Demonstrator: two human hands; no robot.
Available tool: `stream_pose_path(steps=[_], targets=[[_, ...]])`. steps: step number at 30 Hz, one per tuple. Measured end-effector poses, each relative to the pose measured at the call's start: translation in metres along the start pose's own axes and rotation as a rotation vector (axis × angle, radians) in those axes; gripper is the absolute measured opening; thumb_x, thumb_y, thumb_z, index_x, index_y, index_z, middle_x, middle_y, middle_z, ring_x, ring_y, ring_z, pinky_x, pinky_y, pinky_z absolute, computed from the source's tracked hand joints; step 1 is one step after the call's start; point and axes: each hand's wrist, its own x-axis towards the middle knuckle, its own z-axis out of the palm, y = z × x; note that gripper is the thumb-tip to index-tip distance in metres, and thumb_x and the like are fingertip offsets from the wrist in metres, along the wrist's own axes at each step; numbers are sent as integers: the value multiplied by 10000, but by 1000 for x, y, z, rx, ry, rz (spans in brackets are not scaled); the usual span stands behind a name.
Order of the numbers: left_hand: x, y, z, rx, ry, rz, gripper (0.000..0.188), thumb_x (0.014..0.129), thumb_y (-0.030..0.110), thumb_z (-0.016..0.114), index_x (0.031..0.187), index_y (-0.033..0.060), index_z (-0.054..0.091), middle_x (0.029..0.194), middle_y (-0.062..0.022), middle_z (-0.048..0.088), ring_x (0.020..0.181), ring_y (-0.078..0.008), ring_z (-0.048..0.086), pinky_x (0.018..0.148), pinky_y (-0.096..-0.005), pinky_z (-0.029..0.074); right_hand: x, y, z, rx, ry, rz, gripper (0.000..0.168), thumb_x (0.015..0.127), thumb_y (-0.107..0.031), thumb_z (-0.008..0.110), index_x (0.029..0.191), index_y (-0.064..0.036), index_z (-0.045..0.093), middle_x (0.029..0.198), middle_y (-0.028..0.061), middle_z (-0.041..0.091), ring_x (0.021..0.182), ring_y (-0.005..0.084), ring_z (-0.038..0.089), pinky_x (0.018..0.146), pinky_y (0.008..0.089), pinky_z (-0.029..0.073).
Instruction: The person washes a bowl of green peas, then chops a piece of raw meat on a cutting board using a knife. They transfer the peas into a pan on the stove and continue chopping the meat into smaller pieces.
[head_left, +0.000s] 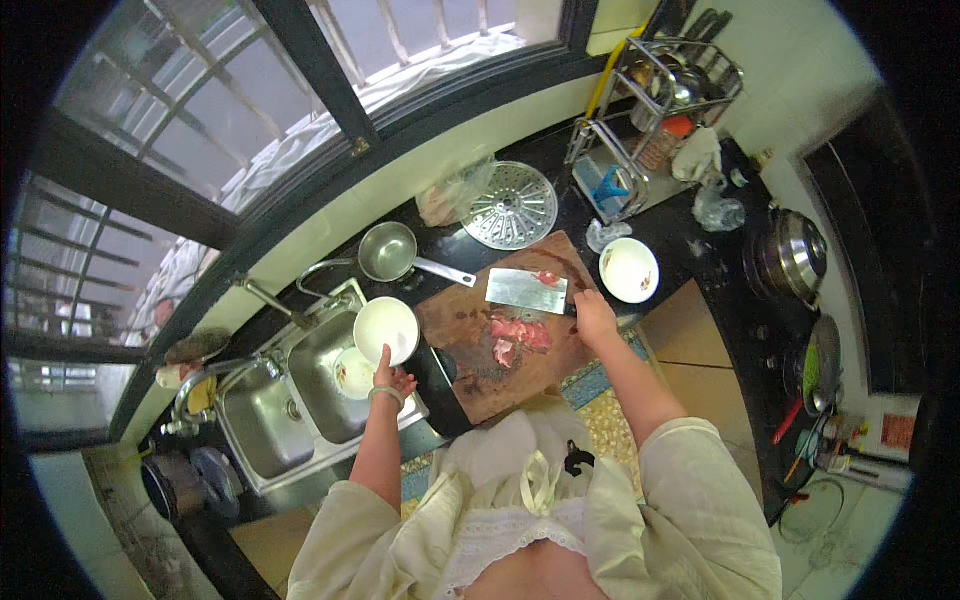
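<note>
My left hand (392, 376) holds a white bowl (386, 331) by its near rim, over the edge of the sink, left of the wooden cutting board (470, 373). My right hand (595, 315) is closed around the handle of a cleaver (527, 291), whose broad blade lies flat over the board, pointing left. A small piece of raw meat (550, 279) rests on the blade's far edge. Nearer to me, cut raw meat (519, 334) lies in a small pile on the board.
A double steel sink (330, 390) with a patterned bowl (354, 373) in it is at left. Beyond the board are a saucepan (388, 253), a steel steamer plate (512, 205) and a plastic bag (469, 180). Another white bowl (629, 271), a wire rack (645, 127) and a lidded pot (791, 255) stand right.
</note>
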Motion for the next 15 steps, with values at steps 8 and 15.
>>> stream_pose_path(steps=[8, 15], targets=[[-94, -76, 120, 831, -147, 1057, 230, 788, 111, 719, 983, 23, 635, 868, -112, 622, 822, -252, 615, 747, -336, 499, 16, 17, 5, -54, -123, -131, 278, 708, -57, 650, 957, -36, 528, 968, 110, 564, 975, 289, 570, 773, 391, 527], [-67, -64, 174, 1408, -189, 1123, 308, 736, 101, 711, 1020, 35, 611, 1019, -158, 571, 992, -383, 552, 857, -431, 461, -5, 32, -20, 199, -102, -110, 281, 690, -38, 610, 948, -40, 500, 972, 135, 572, 959, 335, 574, 764, 430, 506]])
